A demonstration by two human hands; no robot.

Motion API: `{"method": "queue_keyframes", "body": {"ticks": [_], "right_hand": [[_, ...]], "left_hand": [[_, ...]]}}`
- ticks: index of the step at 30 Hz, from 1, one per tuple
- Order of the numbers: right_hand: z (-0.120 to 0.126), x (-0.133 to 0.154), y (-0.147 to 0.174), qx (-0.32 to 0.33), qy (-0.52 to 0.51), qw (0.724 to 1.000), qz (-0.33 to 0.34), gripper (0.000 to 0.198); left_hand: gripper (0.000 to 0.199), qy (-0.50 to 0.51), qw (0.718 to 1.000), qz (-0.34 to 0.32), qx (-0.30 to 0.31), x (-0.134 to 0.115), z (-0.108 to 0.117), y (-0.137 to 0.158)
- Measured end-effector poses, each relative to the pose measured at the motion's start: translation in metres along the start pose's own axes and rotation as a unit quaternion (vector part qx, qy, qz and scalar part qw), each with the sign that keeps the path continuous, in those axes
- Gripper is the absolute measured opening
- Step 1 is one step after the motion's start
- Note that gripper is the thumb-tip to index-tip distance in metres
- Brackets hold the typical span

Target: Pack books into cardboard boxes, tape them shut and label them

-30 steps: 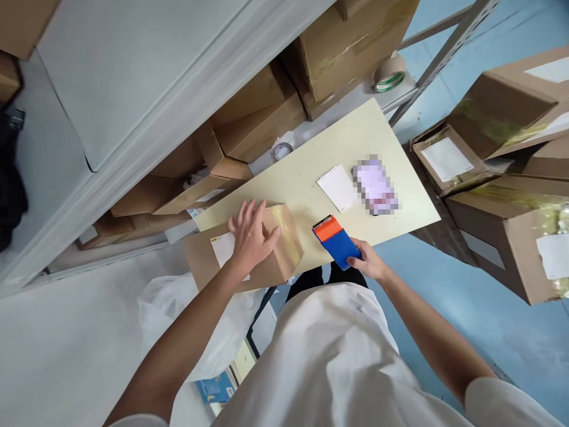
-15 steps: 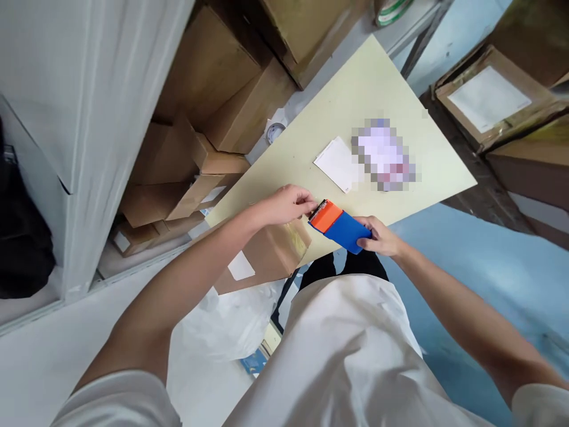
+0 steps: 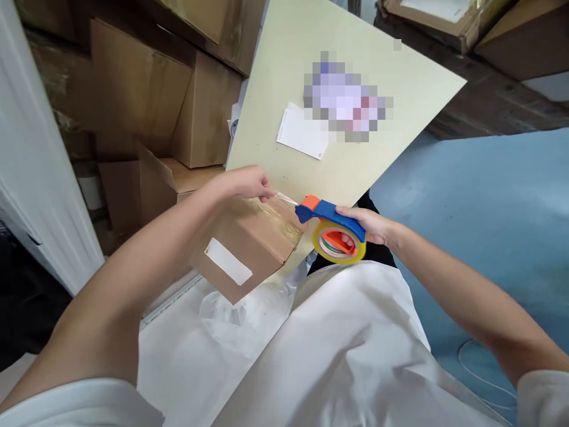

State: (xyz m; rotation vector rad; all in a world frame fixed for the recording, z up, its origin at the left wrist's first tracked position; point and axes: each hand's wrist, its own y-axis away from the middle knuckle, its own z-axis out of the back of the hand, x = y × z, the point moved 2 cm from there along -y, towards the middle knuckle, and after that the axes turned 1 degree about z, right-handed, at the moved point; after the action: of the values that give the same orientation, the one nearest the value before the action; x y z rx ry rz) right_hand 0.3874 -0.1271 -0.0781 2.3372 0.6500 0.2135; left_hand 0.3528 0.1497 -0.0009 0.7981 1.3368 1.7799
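Pale-yellow flat tabletop [image 3: 351,163]: brown cardboard box [image 3: 262,249] stood near left. Left hand [image 3: 253,182], pinched tight, held clear tape strip [image 3: 287,198]; right hand [image 3: 373,224] gripped blue-and-orange plastic tape dispenser [image 3: 335,214], right of box. Slack risked folding strip onto itself.

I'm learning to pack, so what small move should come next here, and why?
Probably lower the thin strip onto the taped face of the box and press its end down: the left hand appears to pinch one end, the strip runs to the tape dispenser gripped by the right hand, and the box lies close by.
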Motion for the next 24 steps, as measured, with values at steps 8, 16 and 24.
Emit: {"method": "queue_keyframes", "body": {"ticks": [8,16,24], "right_hand": [[-0.003,-0.050,-0.014,-0.019,-0.045,0.996,-0.073,0.033],[-0.018,-0.048,-0.026,-0.047,-0.035,0.996,-0.064,0.032],[-0.023,-0.050,-0.032,-0.034,-0.015,0.998,-0.046,0.033]], "left_hand": [[0.020,-0.249,0.966,0.068,0.014,-0.014,-0.035,-0.017],[0.023,-0.206,0.973,0.029,-0.100,0.006,-0.070,-0.017],[0.073,-0.139,0.972,0.025,-0.186,0.015,-0.069,0.000]]}}
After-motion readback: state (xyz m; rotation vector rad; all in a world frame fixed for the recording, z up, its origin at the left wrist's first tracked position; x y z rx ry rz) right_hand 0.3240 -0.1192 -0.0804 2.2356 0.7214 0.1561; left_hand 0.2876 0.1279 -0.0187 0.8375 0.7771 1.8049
